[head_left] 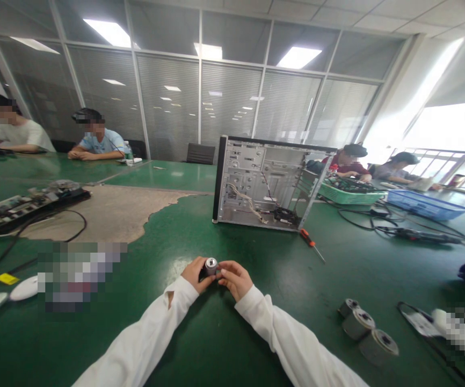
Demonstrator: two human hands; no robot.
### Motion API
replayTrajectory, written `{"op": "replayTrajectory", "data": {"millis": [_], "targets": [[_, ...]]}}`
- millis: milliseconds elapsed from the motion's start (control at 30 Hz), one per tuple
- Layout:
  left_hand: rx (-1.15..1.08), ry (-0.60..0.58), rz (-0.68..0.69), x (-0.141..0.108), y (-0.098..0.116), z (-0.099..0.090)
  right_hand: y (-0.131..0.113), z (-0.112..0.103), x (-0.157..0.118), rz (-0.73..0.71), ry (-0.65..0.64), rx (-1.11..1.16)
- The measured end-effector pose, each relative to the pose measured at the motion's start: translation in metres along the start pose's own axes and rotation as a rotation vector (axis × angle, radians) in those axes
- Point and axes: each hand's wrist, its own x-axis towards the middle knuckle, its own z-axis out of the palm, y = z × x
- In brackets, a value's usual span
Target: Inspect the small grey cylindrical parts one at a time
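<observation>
Above the green table, in the middle of the view, a small cylindrical metal motor (211,265) stands upright with its round, dark-centred end facing up. My left hand (194,274) wraps round it from the left, thumb in front. From the right, the bent fingers of my right hand (235,278) are closed at its lower side; whether they pinch a small part of it is too fine to make out. Three more such motors (359,323) stand close together at the lower right, apart from both hands.
An open computer case (270,185) stands ahead, with an orange-handled screwdriver (311,244) by its corner. A green basket (353,194), a blue basket (426,205) and cables lie right. Circuit parts (31,205) and a grey mat (111,212) are left. Several people sit around the table.
</observation>
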Motion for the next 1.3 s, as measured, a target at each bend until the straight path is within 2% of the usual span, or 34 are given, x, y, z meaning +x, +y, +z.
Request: {"op": "replayTrajectory", "data": {"millis": [233,500,633,1067,1300], "targets": [[-0.01,0.002,0.011,0.0,0.001,-0.001,0.004,-0.005,0.001,-0.045,-0.022,-0.093],[0.038,-0.001,0.136,-0.001,0.009,-0.004,0.004,-0.008,-0.005,-0.456,-0.012,-0.596],[0.072,0.022,0.162,-0.002,0.011,-0.004,0.004,-0.008,-0.005,-0.573,0.023,-0.722],[0.145,0.028,0.214,-0.003,0.008,-0.001,-0.001,-0.006,-0.007,-0.717,0.026,-0.858],[0.069,0.031,0.112,-0.002,0.005,-0.001,-0.008,-0.01,-0.005,-0.724,0.064,-0.878]]}}
